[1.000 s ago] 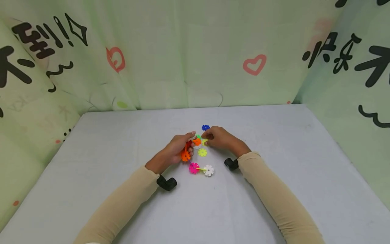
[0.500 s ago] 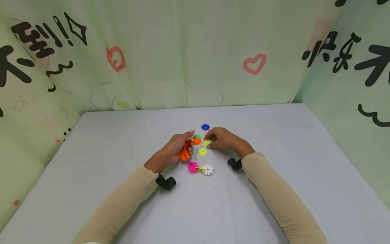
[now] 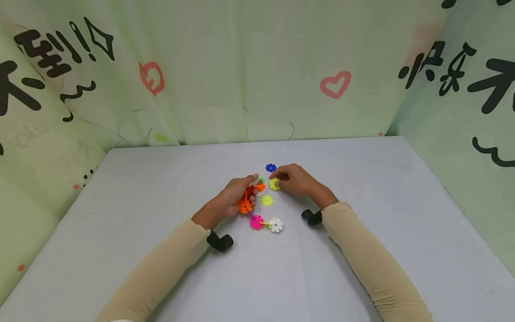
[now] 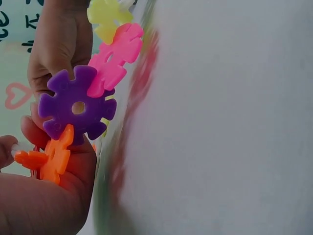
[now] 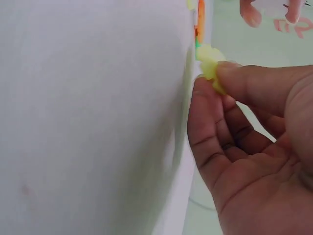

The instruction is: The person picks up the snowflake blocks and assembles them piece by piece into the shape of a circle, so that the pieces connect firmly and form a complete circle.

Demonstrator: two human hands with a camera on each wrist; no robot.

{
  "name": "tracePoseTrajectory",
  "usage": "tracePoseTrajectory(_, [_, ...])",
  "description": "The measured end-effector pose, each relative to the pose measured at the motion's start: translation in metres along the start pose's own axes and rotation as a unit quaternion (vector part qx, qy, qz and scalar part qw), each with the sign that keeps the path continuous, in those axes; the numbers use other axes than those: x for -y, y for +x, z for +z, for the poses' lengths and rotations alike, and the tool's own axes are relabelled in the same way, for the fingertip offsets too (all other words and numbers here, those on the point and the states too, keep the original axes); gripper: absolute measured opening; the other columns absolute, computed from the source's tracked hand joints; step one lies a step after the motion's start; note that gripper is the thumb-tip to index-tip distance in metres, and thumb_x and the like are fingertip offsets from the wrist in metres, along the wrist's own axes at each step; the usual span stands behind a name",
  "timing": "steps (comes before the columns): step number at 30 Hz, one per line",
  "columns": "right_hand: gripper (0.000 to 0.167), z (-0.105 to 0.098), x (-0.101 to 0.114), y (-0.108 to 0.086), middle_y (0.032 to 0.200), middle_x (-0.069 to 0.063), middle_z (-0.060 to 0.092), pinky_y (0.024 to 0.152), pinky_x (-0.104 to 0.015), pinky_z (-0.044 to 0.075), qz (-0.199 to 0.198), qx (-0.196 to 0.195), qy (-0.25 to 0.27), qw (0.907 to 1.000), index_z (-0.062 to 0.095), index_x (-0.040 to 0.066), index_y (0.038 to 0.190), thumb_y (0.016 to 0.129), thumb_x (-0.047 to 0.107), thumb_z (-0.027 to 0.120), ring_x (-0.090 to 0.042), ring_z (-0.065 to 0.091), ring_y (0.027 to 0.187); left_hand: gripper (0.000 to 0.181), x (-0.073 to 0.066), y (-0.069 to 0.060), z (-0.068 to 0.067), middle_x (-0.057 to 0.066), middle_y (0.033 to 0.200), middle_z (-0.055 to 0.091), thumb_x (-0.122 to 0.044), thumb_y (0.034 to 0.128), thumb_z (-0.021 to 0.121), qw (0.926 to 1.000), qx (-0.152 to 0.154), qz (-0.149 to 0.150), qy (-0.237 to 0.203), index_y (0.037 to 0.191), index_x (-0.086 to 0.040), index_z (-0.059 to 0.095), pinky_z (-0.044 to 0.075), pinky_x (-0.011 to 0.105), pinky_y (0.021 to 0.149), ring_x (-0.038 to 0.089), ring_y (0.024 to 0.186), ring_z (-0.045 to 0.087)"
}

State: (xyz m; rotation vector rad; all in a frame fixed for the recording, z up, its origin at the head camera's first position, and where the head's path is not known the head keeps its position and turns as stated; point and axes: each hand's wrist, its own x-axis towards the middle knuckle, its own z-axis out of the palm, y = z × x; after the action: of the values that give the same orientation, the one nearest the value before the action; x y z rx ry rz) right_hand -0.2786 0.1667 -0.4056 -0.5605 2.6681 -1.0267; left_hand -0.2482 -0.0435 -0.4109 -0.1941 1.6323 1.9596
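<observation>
My left hand (image 3: 235, 195) holds a chain of notched plastic discs joined edge to edge. In the left wrist view an orange disc (image 4: 56, 155) lies in the palm, joined to a purple disc (image 4: 78, 105), a pink disc (image 4: 116, 58) and a yellow disc (image 4: 108, 19). The chain's white disc (image 3: 276, 225) hangs at its near end in the head view. My right hand (image 3: 297, 179) pinches a separate yellow disc (image 5: 211, 66) between thumb and fingertips, just right of the chain. Part of the chain is hidden by the left fingers.
A blue disc (image 3: 271, 167) lies on the white-covered table (image 3: 362, 188) beyond the hands. Another yellow disc (image 3: 267, 200) and an orange disc (image 3: 260, 187) sit between the hands. A light green printed curtain (image 3: 277, 49) stands behind the table.
My right hand has drawn slightly right, away from the left hand, and the yellow disc it pinches has come up and turned more face-on. The left hand has hardly moved.
</observation>
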Motion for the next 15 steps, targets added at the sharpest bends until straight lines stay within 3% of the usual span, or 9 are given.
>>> tracePoseTrajectory(5, [0.023, -0.001, 0.0017, 0.0009, 0.099, -0.009, 0.066, 0.076, -0.032, 0.049, 0.001, -0.042, 0.023, 0.9988, 0.07, 0.004, 0.114, 0.091, 0.004, 0.066, -0.022, 0.057, 0.086, 0.046, -0.0006, -0.0007, 0.0014, 0.002, 0.076, 0.05, -0.038, 0.1003, 0.054, 1.0, 0.005, 0.001, 0.007, 0.128, -0.001, 0.054, 0.045, 0.02, 0.055, 0.012, 0.058, 0.044])
tracePoseTrajectory(8, [0.021, -0.0016, 0.002, 0.0013, 0.096, -0.01, 0.065, 0.072, -0.033, 0.052, 0.001, -0.061, 0.073, 0.9955, 0.069, 0.001, 0.112, 0.091, 0.006, 0.067, -0.023, 0.059, 0.081, 0.046, -0.0008, -0.0006, 0.0017, 0.002, 0.076, 0.05, -0.038, 0.1003, 0.054, 0.9999, 0.011, 0.0, 0.006, 0.128, 0.0, 0.055, 0.045, 0.02, 0.055, 0.012, 0.058, 0.044])
tracePoseTrajectory(15, [0.022, -0.0029, 0.0091, -0.001, 0.096, -0.012, 0.067, 0.078, -0.042, 0.055, 0.004, -0.056, 0.192, 0.9798, 0.068, 0.001, 0.111, 0.091, 0.01, 0.069, -0.031, 0.066, 0.085, 0.047, -0.0006, -0.0015, 0.0019, 0.002, 0.074, 0.05, -0.037, 0.1008, 0.053, 0.9996, 0.024, 0.003, 0.012, 0.126, 0.003, 0.055, 0.044, 0.021, 0.054, 0.012, 0.058, 0.044])
